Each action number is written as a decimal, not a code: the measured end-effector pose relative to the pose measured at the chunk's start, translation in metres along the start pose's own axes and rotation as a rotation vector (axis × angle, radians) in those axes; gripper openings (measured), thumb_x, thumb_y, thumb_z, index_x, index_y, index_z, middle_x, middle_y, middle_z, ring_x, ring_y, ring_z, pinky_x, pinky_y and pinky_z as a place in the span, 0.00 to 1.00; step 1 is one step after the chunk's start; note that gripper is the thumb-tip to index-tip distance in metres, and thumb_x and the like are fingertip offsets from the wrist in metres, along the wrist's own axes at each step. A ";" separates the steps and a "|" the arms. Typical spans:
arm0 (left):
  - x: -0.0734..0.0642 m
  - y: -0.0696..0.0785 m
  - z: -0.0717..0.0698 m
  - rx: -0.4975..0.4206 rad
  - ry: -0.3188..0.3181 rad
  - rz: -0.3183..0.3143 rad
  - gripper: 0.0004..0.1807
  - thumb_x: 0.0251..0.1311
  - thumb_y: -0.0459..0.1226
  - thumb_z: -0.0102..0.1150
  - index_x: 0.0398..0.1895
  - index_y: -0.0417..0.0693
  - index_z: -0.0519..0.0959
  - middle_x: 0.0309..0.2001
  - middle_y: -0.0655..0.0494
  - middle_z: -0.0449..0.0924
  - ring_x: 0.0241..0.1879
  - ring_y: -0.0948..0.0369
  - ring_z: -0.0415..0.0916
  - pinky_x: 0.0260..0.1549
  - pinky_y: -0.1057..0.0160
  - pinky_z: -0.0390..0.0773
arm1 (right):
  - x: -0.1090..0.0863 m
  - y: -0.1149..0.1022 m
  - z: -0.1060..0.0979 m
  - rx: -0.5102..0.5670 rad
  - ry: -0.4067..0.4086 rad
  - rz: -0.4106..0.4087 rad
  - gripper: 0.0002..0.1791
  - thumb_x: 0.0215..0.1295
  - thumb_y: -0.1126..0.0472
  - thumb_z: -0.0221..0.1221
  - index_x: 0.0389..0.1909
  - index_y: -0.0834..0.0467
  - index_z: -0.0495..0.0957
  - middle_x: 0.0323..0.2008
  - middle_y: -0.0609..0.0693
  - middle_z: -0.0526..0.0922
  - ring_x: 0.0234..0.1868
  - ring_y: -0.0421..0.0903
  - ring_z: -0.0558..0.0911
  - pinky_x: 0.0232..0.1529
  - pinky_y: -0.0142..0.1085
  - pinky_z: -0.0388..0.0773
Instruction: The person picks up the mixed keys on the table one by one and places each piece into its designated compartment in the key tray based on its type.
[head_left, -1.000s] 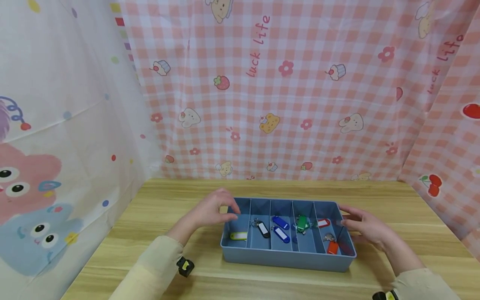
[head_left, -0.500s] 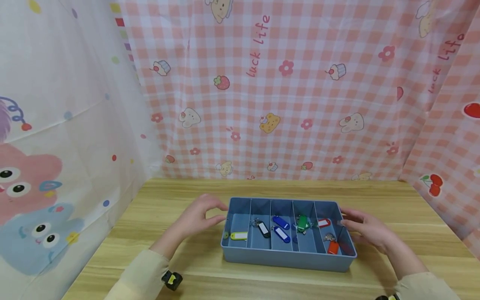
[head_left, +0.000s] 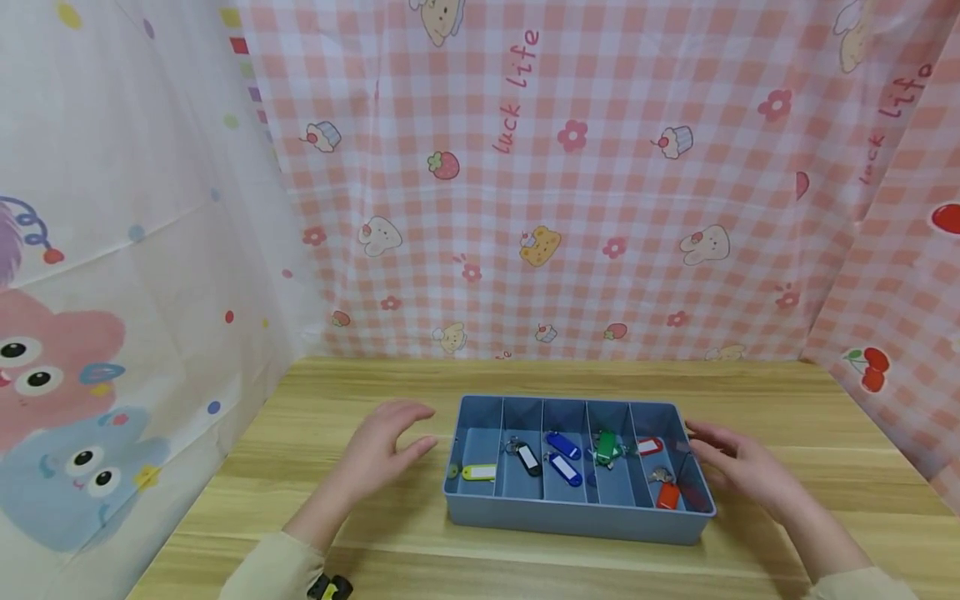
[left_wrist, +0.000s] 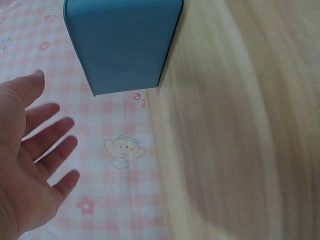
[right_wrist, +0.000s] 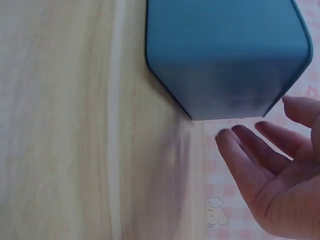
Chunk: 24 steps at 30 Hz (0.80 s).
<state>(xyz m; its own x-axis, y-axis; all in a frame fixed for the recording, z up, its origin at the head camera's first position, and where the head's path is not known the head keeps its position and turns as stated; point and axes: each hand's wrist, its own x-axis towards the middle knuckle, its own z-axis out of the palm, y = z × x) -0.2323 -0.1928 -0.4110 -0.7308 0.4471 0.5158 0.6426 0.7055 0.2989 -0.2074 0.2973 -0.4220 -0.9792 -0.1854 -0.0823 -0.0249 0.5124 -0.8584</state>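
A blue-grey divided box (head_left: 577, 521) stands on the wooden table, its compartments holding plastic key tags. From left to right lie a yellow tag (head_left: 480, 472), a black tag (head_left: 528, 458), two blue tags (head_left: 565, 469), green tags (head_left: 606, 448), and a red-rimmed tag (head_left: 649, 447) with a red-orange tag (head_left: 667, 497) and a key (head_left: 661, 475). My left hand (head_left: 381, 446) hovers left of the box, fingers loosely spread, a gap between. At the box's right end, my right hand (head_left: 742, 468) has relaxed fingers close to the wall. Neither hand holds anything.
The wooden table (head_left: 360, 383) extends around the box on every side. A pink checkered cloth (head_left: 570, 192) hangs behind it, and a white cartoon-printed cloth (head_left: 172, 250) hangs at the left. Black wrist gear (head_left: 330, 587) shows at the left sleeve.
My left hand has drawn out of the leftmost compartment and moved left, away from the box. The right hand has shifted slightly outward from the box's right end. The tags lie as before.
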 end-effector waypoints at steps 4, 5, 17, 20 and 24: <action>-0.008 0.002 -0.002 0.069 0.025 -0.064 0.26 0.60 0.45 0.68 0.58 0.40 0.78 0.57 0.44 0.79 0.58 0.45 0.73 0.58 0.39 0.67 | -0.006 0.000 0.002 -0.241 0.132 -0.117 0.29 0.77 0.55 0.52 0.67 0.74 0.65 0.59 0.72 0.74 0.58 0.67 0.75 0.52 0.51 0.77; -0.010 0.002 -0.002 0.089 0.028 -0.080 0.28 0.60 0.47 0.67 0.59 0.40 0.78 0.58 0.44 0.78 0.59 0.44 0.72 0.58 0.38 0.65 | -0.007 0.000 0.002 -0.295 0.163 -0.149 0.28 0.76 0.56 0.52 0.66 0.74 0.66 0.58 0.72 0.74 0.58 0.68 0.75 0.53 0.54 0.76; -0.027 0.003 0.002 0.300 0.005 -0.213 0.45 0.57 0.60 0.61 0.74 0.48 0.64 0.73 0.38 0.58 0.68 0.35 0.56 0.60 0.26 0.49 | -0.016 0.014 0.007 -0.754 0.315 -0.312 0.32 0.72 0.52 0.58 0.67 0.69 0.66 0.64 0.75 0.66 0.63 0.75 0.64 0.57 0.70 0.57; -0.029 0.004 0.004 0.300 -0.063 -0.285 0.47 0.59 0.63 0.58 0.76 0.51 0.59 0.75 0.39 0.52 0.71 0.34 0.48 0.60 0.23 0.42 | -0.018 0.017 0.007 -0.815 0.292 -0.238 0.36 0.73 0.45 0.54 0.72 0.65 0.61 0.68 0.74 0.60 0.66 0.76 0.57 0.58 0.74 0.50; -0.031 0.006 0.006 0.277 -0.134 -0.360 0.48 0.61 0.66 0.53 0.78 0.53 0.56 0.77 0.42 0.44 0.73 0.33 0.39 0.60 0.23 0.35 | -0.020 0.021 0.006 -0.841 0.259 -0.169 0.40 0.74 0.40 0.49 0.76 0.60 0.53 0.71 0.73 0.53 0.69 0.76 0.50 0.59 0.77 0.41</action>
<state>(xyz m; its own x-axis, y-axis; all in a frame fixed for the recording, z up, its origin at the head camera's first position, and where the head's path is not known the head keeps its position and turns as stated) -0.2071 -0.1990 -0.4295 -0.9308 0.2014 0.3052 0.2707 0.9407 0.2047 -0.1875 0.3060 -0.4414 -0.9612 -0.1712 0.2163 -0.2125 0.9595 -0.1850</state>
